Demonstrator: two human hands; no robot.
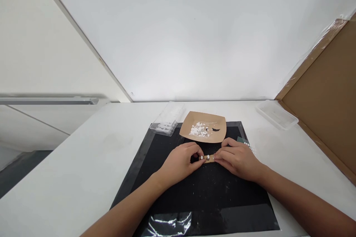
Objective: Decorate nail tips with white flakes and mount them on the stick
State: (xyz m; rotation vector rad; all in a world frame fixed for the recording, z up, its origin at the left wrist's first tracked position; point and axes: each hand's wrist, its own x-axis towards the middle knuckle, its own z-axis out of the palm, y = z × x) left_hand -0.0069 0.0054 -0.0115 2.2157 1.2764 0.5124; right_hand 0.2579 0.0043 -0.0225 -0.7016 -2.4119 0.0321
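Note:
A short tan strip [210, 158] with a few small white round pieces on it lies across the middle of the black mat [191, 192]. My left hand [182, 159] pinches the strip's left end between thumb and fingers. At the other end, my right hand [239, 158] has its thumb and fingers closed on the strip. One white piece [208, 157] shows in the gap between the hands. Just beyond them sits a brown paper tray [186, 127], with many white bits [199, 129] and a small dark curved piece [215, 130] inside.
A clear compartment box [167, 122] stands at the mat's far left corner. To the right are a clear plastic lid or tray [276, 114] and a dark green card with white dots [242, 140]. A cardboard panel [325, 96] edges the white table [91, 155] on the right.

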